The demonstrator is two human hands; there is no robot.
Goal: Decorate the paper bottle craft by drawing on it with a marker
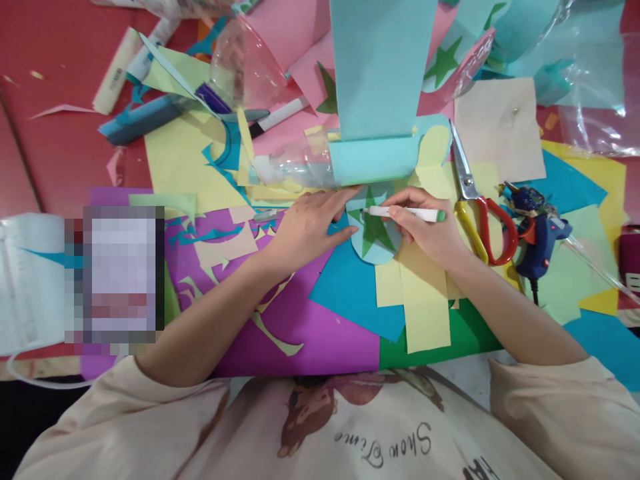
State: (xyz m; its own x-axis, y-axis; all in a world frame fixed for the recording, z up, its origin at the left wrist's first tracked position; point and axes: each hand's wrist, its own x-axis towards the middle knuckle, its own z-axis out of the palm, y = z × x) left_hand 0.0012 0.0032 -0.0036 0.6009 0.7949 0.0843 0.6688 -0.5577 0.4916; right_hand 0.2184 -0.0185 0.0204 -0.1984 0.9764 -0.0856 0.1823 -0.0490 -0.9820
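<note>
My right hand (435,230) is closed around a slim white marker (423,214) with a green end. The pen's tip points left, at a green paper star (373,237) lying on a rounded light-blue paper piece (357,248). On the left of that piece rests my left hand (310,223), its fingers stretched out and thumb apart. Its fingertips reach the lower side of a clear plastic bottle (300,163), which lies sideways with light-blue paper (375,161) around one end. Whether they touch the bottle or only the paper, I cannot tell.
Scissors (483,220) with red and yellow handles lie right of my right hand. Beyond them is a blue glue gun (537,247). A blurred-out phone-like object (123,267) sits at left. Purple paper (300,333), offcuts and another marker (283,115) cover the red table (40,153).
</note>
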